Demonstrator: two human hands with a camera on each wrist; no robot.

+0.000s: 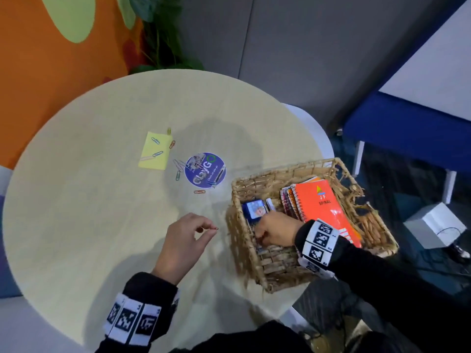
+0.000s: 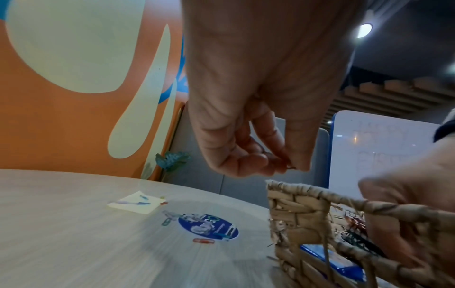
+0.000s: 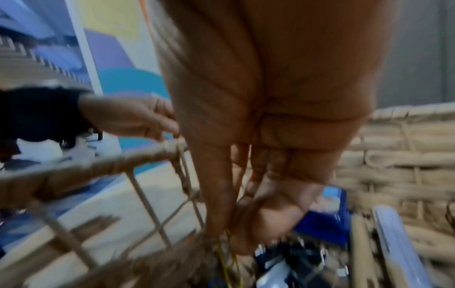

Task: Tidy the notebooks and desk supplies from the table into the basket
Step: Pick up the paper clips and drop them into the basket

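My left hand [image 1: 210, 229] hovers over the table just left of the wicker basket [image 1: 285, 171] and pinches a small paper clip [image 1: 215, 228] between thumb and forefinger; the left wrist view shows the same clip [image 2: 291, 167] above the basket's corner [image 2: 295, 194]. My right hand [image 1: 262, 238] reaches down into the basket's near left corner. In the blurred right wrist view its fingers [image 3: 214, 204] and thumb meet on a yellow paper clip [image 3: 227, 267]. An orange spiral notebook [image 1: 321, 202], more notebooks and a blue box [image 1: 254, 208] lie inside.
A yellow sticky pad [image 1: 159, 163] with clips on it lies mid-table. Several loose paper clips [image 1: 199, 191] are scattered around a round blue sticker [image 1: 205, 170]. The basket overhangs the table's right edge. A plant and an orange wall stand behind; a blue bench is at right.
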